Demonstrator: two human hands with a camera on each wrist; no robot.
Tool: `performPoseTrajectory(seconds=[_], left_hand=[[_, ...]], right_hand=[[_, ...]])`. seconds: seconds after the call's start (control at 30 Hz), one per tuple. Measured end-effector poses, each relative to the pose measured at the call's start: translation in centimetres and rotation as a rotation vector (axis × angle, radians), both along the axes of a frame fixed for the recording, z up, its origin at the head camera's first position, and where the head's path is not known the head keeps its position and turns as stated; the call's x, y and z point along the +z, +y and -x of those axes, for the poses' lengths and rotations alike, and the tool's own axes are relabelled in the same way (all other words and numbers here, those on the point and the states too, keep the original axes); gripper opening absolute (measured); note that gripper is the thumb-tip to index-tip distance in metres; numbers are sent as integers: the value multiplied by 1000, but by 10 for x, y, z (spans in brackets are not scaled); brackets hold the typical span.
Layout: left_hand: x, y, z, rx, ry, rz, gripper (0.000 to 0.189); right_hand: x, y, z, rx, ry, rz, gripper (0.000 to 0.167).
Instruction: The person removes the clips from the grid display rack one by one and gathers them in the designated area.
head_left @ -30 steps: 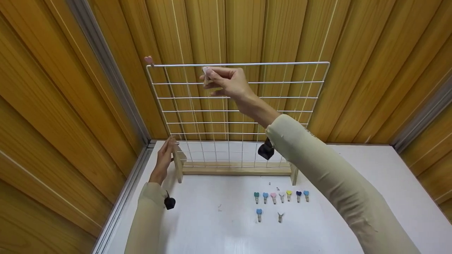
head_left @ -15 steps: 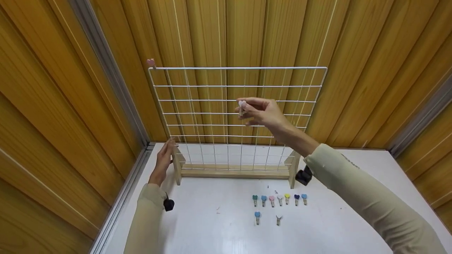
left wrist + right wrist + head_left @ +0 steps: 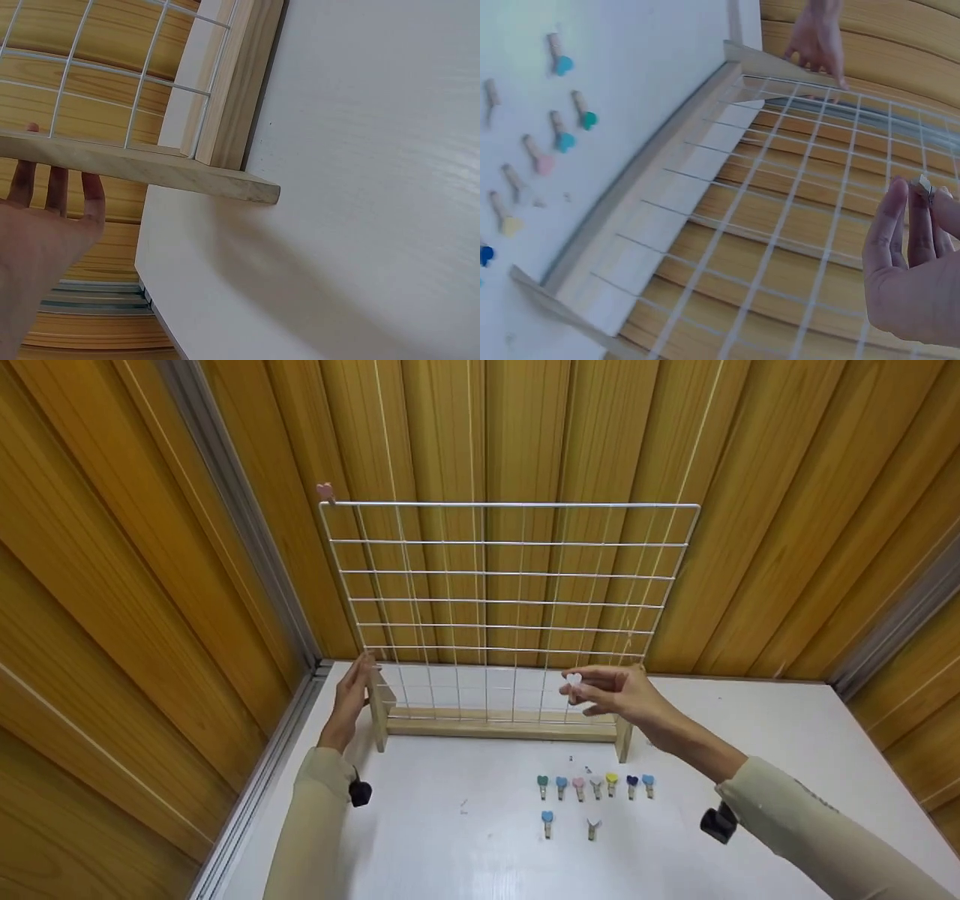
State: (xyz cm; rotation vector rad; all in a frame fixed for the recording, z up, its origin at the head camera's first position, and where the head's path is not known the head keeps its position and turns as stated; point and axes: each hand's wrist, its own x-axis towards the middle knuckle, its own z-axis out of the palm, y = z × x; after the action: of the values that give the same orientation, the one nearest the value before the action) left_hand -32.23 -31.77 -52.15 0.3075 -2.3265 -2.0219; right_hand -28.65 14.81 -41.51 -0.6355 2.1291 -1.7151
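Observation:
My right hand (image 3: 622,694) pinches a small clothespin with a white heart (image 3: 574,679) between thumb and fingertips, before the lower right part of the wire grid. In the right wrist view, the white heart clip (image 3: 925,184) shows edge-on at the fingertips. My left hand (image 3: 349,697) holds the left wooden upright (image 3: 376,712) of the grid's stand, its fingers against the outer side and one fingertip over the far edge in the left wrist view. The white wire grid (image 3: 517,576) stands upright, with a pink heart clothespin (image 3: 325,492) clipped at its top left corner.
On the white table (image 3: 420,825) lie several heart clothespins, including a green one (image 3: 542,786), a yellow one (image 3: 611,784) and a dark blue one (image 3: 631,785). A blue one (image 3: 547,823) lies nearer. Wood-look panels (image 3: 517,427) rise behind the grid.
My right hand has moved down and to the right from the grid's top bar, carrying the white heart clothespin. My left hand stays on the left upright.

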Motion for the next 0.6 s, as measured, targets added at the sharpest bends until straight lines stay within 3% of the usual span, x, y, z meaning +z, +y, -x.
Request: performPoseTrajectory(seconds=[0.23, 0.6], left_hand=[[-1, 0, 1, -2, -1, -11, 64], [1, 0, 2, 11, -6, -14, 63]], right_hand=[[-47, 37, -14, -47, -89, -21, 47], [-81, 65, -30, -117, -191, -52, 56]])
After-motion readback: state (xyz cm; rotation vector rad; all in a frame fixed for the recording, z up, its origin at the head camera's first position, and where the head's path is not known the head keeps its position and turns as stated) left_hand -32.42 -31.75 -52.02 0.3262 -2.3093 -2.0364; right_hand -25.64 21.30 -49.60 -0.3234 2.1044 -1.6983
